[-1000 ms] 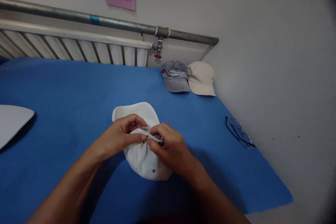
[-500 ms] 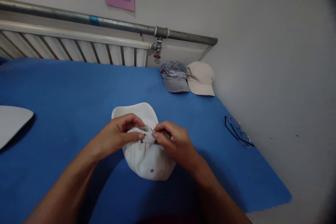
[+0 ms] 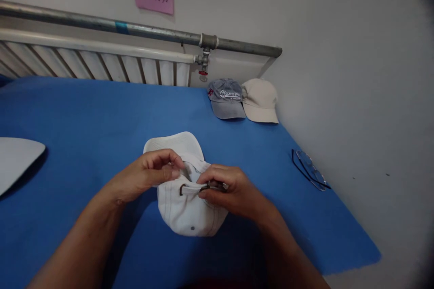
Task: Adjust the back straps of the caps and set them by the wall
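A white cap (image 3: 191, 216) lies on the blue table cover, its brim (image 3: 179, 143) pointing away from me and its back strap (image 3: 191, 190) towards me. At the cap's left edge, my left hand (image 3: 159, 171) pinches the fabric beside the opening between thumb and fingers. My right hand (image 3: 227, 187) is closed on the strap near its dark metal buckle, which the fingers partly hide. A dark-rimmed eyelet shows at the strap's left end.
A grey cap (image 3: 226, 99) and a beige cap (image 3: 260, 101) sit side by side at the back. Glasses (image 3: 310, 169) lie near the right edge. A white curved object (image 3: 18, 158) is at the left. Behind the table cover (image 3: 84, 113) stands a radiator (image 3: 129, 68).
The strap has come lower towards me and the cap's opening shows wider. My right hand has moved slightly down and my left hand slightly left.
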Demonstrator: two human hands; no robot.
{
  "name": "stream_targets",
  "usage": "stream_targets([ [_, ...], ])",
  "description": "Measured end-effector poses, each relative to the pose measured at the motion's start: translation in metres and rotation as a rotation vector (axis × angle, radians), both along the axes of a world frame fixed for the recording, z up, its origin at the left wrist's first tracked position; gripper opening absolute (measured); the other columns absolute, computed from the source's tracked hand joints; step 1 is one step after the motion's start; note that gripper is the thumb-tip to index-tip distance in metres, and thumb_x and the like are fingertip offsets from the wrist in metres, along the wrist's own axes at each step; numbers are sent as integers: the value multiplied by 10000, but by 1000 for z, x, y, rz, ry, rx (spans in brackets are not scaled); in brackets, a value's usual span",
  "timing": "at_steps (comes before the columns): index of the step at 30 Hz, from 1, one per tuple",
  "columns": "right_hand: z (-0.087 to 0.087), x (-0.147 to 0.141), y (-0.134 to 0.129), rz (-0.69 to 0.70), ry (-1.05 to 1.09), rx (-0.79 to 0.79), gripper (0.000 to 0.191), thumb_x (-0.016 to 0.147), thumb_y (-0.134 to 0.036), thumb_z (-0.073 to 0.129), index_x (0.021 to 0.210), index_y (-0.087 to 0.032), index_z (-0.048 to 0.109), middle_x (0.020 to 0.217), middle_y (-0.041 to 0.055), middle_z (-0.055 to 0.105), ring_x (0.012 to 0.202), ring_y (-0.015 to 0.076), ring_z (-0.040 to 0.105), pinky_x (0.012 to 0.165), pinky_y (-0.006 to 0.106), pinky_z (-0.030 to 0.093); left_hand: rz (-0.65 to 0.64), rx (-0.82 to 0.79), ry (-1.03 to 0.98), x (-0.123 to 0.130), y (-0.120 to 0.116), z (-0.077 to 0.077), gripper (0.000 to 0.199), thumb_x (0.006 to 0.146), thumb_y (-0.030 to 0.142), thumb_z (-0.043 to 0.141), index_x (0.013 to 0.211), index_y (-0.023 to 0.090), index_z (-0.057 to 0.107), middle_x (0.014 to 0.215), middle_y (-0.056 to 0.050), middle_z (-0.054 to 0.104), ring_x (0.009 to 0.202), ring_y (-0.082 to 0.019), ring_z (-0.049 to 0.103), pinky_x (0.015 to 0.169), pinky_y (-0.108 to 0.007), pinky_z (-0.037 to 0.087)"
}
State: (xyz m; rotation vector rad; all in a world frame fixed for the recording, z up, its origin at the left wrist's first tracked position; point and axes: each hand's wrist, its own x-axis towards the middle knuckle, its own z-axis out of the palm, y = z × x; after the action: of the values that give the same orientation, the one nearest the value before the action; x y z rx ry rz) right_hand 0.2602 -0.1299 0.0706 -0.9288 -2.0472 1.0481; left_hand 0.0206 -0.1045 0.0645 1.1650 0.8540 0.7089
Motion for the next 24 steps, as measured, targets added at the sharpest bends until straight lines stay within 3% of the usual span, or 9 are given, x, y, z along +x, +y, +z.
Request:
stream_targets([
  [7, 1, 1, -1, 20, 14, 47, 82, 813, -132, 684, 882, -178, 685, 788, 4, 661, 655, 106, 572, 603, 222, 437, -145, 27, 169, 4, 1, 3, 150, 781, 292, 695, 832, 164, 635, 719, 7, 588, 626, -111, 500, 586, -234, 387],
  [12, 0, 5, 3, -118, 58, 160, 56, 811, -150, 669, 845, -192, 683, 757, 5, 671, 660, 122, 594, 623, 242, 453, 171, 492, 367, 11, -3, 9, 126, 852, 307, 627, 895, 189, 638, 940, -25, 638, 900, -172, 571, 766, -277, 440],
  [14, 0, 6, 4, -175, 59, 205, 70, 806, -140, 654, 837, -199, 676, 750, 4, 674, 659, 129, 600, 630, 253, 461, 173, 581, 438, 14, -7, 14, 167, 908, 343, 567, 919, 196, 643, 905, -12, 654, 840, -156, 584, 724, -261, 438],
  [19, -1, 3, 2, -215, 90, 288, 134, 794, -97, 635, 862, -208, 667, 785, 10, 694, 703, 142, 640, 663, 266, 489, 47, 642, 500, 20, -14, 19, 229, 940, 378, 527, 934, 187, 652, 839, 2, 678, 744, -139, 602, 664, -241, 439],
  [24, -3, 4, 3, -198, 109, 240, 91, 810, -139, 667, 869, -208, 679, 798, 5, 699, 719, 140, 642, 678, 263, 487, -60, 489, 473, 24, -14, 14, 242, 901, 422, 588, 986, 210, 669, 822, 20, 656, 721, -135, 557, 625, -234, 407],
])
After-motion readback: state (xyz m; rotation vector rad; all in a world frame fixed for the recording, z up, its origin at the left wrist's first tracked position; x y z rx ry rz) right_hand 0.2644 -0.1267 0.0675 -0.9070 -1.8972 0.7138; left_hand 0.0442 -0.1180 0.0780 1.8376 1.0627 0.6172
